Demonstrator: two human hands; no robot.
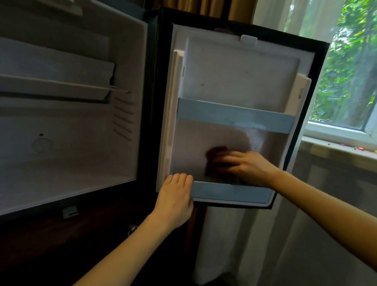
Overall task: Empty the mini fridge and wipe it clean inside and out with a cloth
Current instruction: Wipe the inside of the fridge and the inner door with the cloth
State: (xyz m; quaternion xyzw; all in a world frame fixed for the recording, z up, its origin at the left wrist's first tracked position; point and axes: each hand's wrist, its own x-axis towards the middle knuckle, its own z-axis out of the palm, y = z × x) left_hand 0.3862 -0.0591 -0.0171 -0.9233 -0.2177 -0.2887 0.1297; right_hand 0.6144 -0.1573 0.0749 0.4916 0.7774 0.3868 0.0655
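The mini fridge (pixel 64 118) stands open at the left, its white inside bare except for one shelf. Its door (pixel 236 79) swings out to the right, inner side towards me, with two pale blue rails. My right hand (pixel 245 165) presses a dark brown cloth (pixel 215 157) against the door's inner panel, between the two rails; the hand is blurred. My left hand (pixel 176 197) grips the door's bottom left corner, fingers curled over the left end of the lower rail (pixel 231 192).
A small red spot (pixel 202 85) marks the door's upper panel. Behind the door hang a sheer white curtain (pixel 254 244) and brown drapes. A window (pixel 359 71) and its sill (pixel 344 149), with small coloured bits, are at the right. Dark wood cabinet below the fridge.
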